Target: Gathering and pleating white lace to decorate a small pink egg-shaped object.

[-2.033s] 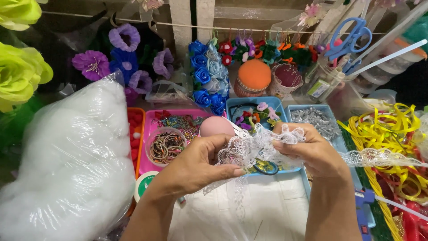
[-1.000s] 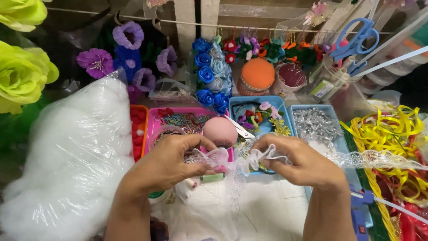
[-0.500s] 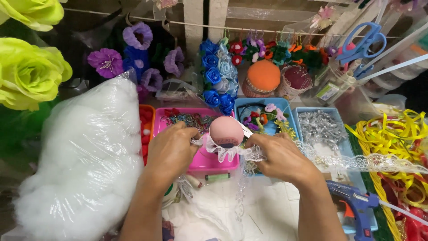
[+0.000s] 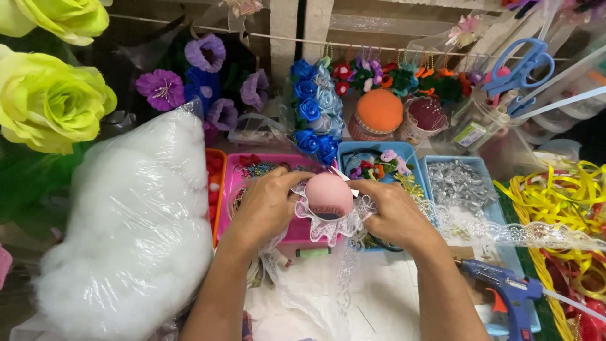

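You held a small pink dome-shaped cushion [image 4: 328, 193] between both hands above the pink plastic tray [image 4: 252, 165] near the back edge of the cluttered craft table, your left hand [image 4: 268, 205] and right hand [image 4: 394, 215] each closed on the frill of white lace ribbon [image 4: 331, 230] gathered around its base. The fingers of both hands were pinched shut on the lace at the cushion's lower rim, thumbs hidden. The cushion looked light and soft, likely to dent under pressure, so the rim seemed the safest hold; the lace appeared thin, limp and easily snagged, trailing off loose toward the table's right edge. The cushion showed a smooth, matte pink top with a darker band low down, ringed in scalloped lace. A blue glue gun [image 4: 505, 297] lay near the front right corner.
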